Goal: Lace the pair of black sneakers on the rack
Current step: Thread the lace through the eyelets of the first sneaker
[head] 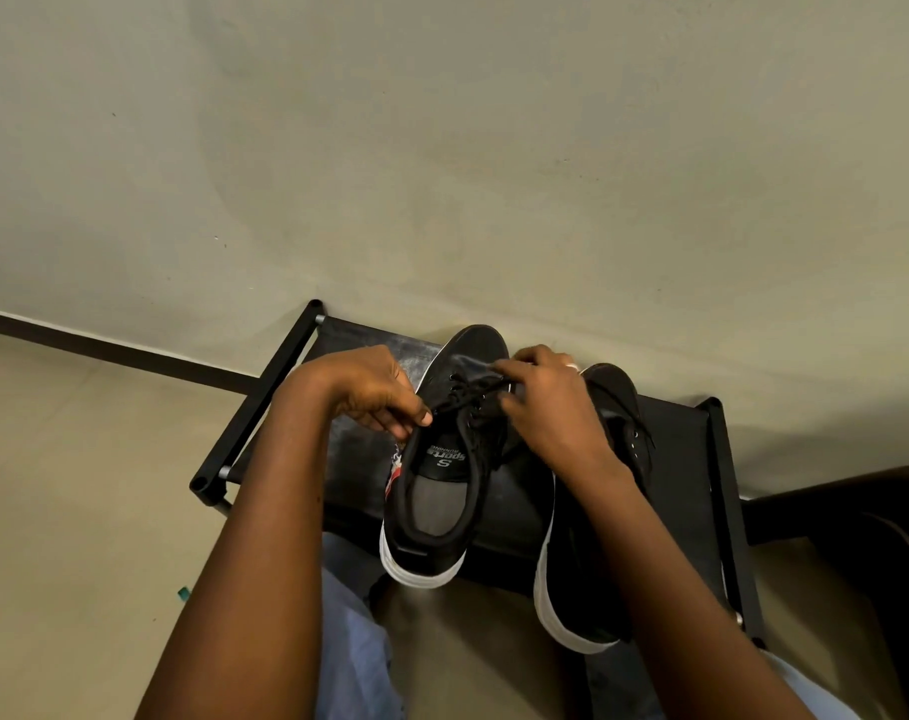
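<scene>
— Floor [78, 485] fills the left of the frame, then the black rack [670, 459] against the wall [442, 148]. Where are the hands?

— At centre. The left hand [369, 389] pinches the black lace [468, 394] between thumb and fingertips, probably to keep it taut.

— And the shoe?

— The left sneaker [442, 470] sits on the rack, heel toward the bottom of the frame, so the eyelets face the person. The lace crosses its tongue.

— The other hand?

— Right of centre, the right hand [546, 402] curls its fingers on the lace's far end, at the lower eyelets.

— The second shoe?

— The right sneaker [592, 537] lies just beside, partly under that forearm; I judge it is waiting its turn.
</scene>
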